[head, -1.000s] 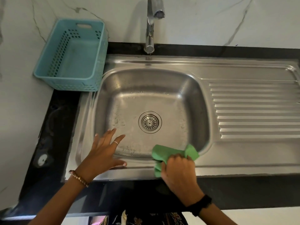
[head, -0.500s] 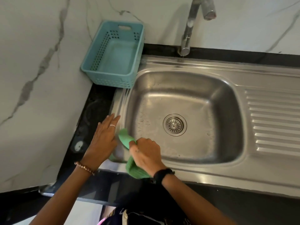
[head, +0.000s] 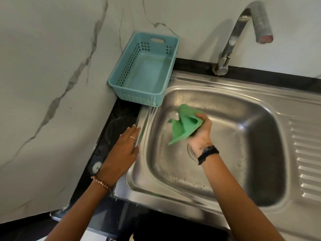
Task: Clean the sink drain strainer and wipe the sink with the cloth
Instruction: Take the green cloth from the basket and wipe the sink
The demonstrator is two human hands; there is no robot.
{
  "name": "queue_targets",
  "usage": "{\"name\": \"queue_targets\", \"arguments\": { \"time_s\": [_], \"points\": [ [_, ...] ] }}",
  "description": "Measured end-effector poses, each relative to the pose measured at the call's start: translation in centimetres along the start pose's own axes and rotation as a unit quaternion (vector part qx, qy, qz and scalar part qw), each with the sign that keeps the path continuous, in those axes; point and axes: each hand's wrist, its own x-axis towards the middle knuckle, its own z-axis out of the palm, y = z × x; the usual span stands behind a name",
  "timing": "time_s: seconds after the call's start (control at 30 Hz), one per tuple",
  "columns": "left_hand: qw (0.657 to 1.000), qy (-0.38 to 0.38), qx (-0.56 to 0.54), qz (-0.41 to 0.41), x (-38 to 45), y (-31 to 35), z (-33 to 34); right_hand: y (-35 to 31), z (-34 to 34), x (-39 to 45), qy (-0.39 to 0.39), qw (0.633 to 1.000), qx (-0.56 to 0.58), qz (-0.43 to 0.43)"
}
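Head view shows the right hand (head: 201, 131) with fingers clenched around a crumpled green cloth (head: 184, 126), held inside the stainless steel sink (head: 225, 171) toward its ten o'clock corner. At nine o'clock, the left hand (head: 123, 153) rests flat, fingers released, on the sink's rim. The round drain strainer (head: 192, 151) is mostly hidden behind the right wrist.

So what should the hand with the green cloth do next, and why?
Probably press the cloth onto the basin's far-left wall and wipe downward. The right hand holds it bunched in a tight grip above the sink, seemingly not touching the steel, and water drops show on that wall. The left hand lies flat on the rim, steadying.
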Motion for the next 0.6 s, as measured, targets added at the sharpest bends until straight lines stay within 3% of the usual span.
{"name": "queue_targets", "arguments": {
  "time_s": [0.13,0.23,0.33,0.47,0.6],
  "points": [
    [0.998,-0.014,0.069,-0.002,1.3,0.2,0.4,-4.9,1.2,4.6,0.076,0.981,-0.050,-0.174],
    [0.993,0.002,0.119,-0.013,2.0,0.5,0.6,-6.7,1.6,8.6,0.150,0.948,-0.165,-0.227],
    [0.992,0.022,0.125,-0.019,2.3,0.8,0.6,-6.1,2.7,11.6,0.202,0.860,-0.390,-0.261],
    [0.993,0.052,0.101,-0.024,2.6,0.8,0.4,-2.8,3.2,12.2,0.168,0.778,-0.522,-0.307],
    [0.994,0.080,0.070,-0.007,2.9,0.7,0.2,0.2,2.7,11.3,0.049,0.733,-0.612,-0.293]
  ]
}}
